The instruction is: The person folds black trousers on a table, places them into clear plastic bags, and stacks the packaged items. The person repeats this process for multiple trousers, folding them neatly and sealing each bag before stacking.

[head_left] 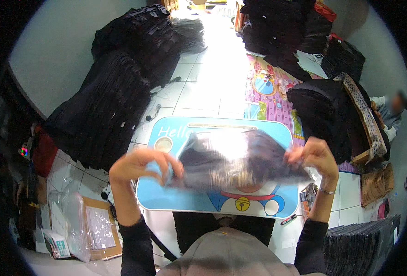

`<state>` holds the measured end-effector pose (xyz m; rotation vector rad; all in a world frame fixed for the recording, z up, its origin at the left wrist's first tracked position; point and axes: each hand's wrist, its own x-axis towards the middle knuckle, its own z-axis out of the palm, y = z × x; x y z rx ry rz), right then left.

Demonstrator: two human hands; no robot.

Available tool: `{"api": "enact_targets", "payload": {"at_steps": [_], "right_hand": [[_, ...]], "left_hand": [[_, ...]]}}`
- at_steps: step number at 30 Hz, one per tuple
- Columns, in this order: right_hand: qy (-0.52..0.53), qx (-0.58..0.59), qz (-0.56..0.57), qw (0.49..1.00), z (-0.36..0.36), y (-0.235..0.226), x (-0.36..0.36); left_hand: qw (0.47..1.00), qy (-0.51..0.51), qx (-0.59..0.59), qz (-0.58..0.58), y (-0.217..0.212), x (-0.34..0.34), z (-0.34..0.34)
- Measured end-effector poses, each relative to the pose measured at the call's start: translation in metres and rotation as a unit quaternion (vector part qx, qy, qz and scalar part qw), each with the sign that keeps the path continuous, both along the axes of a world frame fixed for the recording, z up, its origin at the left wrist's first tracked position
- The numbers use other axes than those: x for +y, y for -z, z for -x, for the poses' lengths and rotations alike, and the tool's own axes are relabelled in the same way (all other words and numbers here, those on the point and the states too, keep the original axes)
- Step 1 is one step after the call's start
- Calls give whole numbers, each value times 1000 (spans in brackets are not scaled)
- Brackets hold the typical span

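Observation:
A black folded cloth item in a shiny clear plastic bag (203,158) is stretched between my hands above a low blue table (166,198) with a cartoon figure printed on it. My left hand (141,165) pinches the bag's left end, fingers curled. At the right end, my right hand (318,156) grips the bag's corner with bent fingers. Both hands and the bag are smeared by motion. Bright glare on the plastic hides part of its surface. Beyond the left hand, a round recess (163,145) shows in the tabletop.
Tall stacks of black cloth (106,101) rise on the left, with more black piles (277,27) at the far right. Black packages (362,244) stand at the near right. Clear plastic bags (74,221) lie at the near left. Another person (389,115) sits at the right edge.

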<state>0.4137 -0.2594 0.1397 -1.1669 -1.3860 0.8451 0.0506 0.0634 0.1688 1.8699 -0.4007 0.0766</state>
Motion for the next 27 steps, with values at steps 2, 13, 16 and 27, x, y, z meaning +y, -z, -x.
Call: {"api": "enact_targets", "payload": {"at_steps": [2,13,16,27], "right_hand": [[-54,-74,169,981,0,19,-1],[391,-541,162,727,88,178,162],[381,-514,160,751,88,184,157],[388,-413,166,807,114,155,111]], "left_hand": [[978,55,183,-89,25,-1,5],[666,-600,80,-436,205,-66,-194],[692,-600,91,-392,214,-62,-189],[795,-494,95,-340,189,-97,-120]]}}
